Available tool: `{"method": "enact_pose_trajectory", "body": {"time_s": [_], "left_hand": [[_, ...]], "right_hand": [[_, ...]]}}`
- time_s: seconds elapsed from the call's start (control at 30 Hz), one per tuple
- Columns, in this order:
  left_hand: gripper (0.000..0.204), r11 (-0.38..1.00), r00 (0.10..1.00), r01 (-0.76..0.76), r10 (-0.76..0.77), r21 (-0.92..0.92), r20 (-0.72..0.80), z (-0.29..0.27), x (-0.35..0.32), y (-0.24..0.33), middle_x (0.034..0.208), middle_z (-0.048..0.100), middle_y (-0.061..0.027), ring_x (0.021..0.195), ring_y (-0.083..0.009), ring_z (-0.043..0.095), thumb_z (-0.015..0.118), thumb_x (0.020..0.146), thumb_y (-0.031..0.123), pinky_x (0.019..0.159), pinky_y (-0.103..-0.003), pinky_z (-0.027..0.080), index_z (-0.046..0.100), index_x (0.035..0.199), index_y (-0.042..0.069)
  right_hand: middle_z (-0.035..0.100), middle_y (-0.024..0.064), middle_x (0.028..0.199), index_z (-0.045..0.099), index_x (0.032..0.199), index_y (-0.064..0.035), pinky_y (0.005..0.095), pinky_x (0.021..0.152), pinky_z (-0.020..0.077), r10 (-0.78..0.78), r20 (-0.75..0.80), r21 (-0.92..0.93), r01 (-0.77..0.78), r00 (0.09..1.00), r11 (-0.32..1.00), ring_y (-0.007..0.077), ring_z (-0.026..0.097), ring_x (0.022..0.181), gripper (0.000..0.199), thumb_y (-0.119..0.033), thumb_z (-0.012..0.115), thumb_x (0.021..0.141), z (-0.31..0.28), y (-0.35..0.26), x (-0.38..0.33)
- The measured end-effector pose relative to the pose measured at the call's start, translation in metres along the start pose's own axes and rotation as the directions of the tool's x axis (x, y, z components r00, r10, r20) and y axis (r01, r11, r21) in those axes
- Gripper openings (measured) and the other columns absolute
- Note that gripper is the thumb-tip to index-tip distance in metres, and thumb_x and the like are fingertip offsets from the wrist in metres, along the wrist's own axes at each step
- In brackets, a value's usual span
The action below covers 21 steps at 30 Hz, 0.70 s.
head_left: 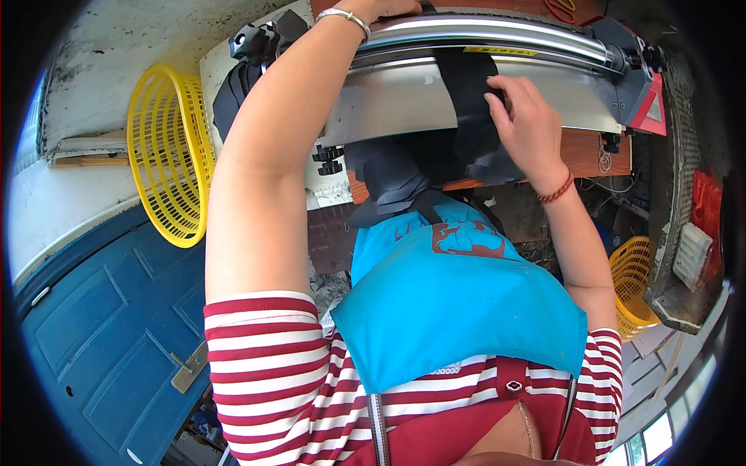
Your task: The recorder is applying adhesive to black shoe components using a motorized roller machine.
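A black strip of sheet material [470, 89] lies over the metal feed plate [396, 101] of a roller machine and runs up under its shiny metal roller [489, 33]. At the strip's right edge is my right hand [531, 120], its thumb and forefinger bent but apart, with nothing visible between them. My left hand [382, 9] reaches over the left part of the roller, beside a small black piece [427, 7]. The top edge of the picture cuts off most of that hand's fingers. Black pieces [392, 179] are heaped in front of the plate, by my blue apron [466, 287].
A yellow plastic basket [167, 155] stands left of the machine, near more black pieces [231, 97]. Another yellow basket [633, 283] sits low on the right. The machine's red and grey end housing [641, 85] and a metal ledge [676, 225] bound the right side. A blue door [116, 342] is at lower left.
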<state>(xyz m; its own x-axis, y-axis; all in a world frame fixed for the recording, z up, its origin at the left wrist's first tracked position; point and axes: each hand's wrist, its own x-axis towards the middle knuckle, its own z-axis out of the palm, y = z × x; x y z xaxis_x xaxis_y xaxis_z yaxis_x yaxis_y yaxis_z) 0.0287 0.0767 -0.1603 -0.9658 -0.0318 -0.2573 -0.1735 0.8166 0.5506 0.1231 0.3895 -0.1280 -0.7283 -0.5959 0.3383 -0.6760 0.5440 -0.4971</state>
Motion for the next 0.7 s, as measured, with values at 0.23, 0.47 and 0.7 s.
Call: {"method": "enact_pose_trajectory", "body": {"time_s": [0.23,0.47,0.7], "left_hand": [[0.024,0.859,0.917,0.244,-0.356,-0.450,-0.182,-0.072,-0.009,0.045,0.091,0.068,-0.0127,0.072,-0.0242,0.060,0.074,0.087,0.012,0.057,-0.040,0.051,0.067,0.106,0.000],[0.053,0.779,0.914,-0.014,-0.243,-0.626,-0.323,-0.150,-0.057,0.064,0.118,0.062,-0.0202,0.083,-0.0265,0.061,0.056,0.094,-0.002,0.056,-0.037,0.054,0.051,0.146,0.010],[0.046,0.896,0.745,-0.267,-0.041,-0.354,-0.666,-0.173,-0.095,0.075,0.122,0.064,-0.0252,0.094,-0.0299,0.066,0.047,0.094,-0.008,0.066,-0.041,0.062,0.063,0.134,0.007]], "right_hand": [[0.066,0.0083,0.091,0.069,0.100,-0.0055,0.0369,0.063,0.0543,-0.377,0.219,0.326,0.297,0.900,0.898,0.0286,0.068,0.075,0.023,-0.010,0.079,0.080,0.057,-0.014,-0.073],[0.062,0.0120,0.113,0.070,0.107,-0.0077,0.0465,0.099,0.0476,-0.351,0.324,0.028,0.362,0.879,0.932,0.0305,0.061,0.112,0.027,-0.020,0.074,0.084,0.172,-0.003,-0.087],[0.064,0.0104,0.106,0.069,0.097,-0.0080,0.0476,0.107,0.0425,-0.403,0.368,0.027,0.423,0.838,0.906,0.0292,0.060,0.115,0.022,-0.024,0.075,0.082,0.185,0.004,-0.085]]}}
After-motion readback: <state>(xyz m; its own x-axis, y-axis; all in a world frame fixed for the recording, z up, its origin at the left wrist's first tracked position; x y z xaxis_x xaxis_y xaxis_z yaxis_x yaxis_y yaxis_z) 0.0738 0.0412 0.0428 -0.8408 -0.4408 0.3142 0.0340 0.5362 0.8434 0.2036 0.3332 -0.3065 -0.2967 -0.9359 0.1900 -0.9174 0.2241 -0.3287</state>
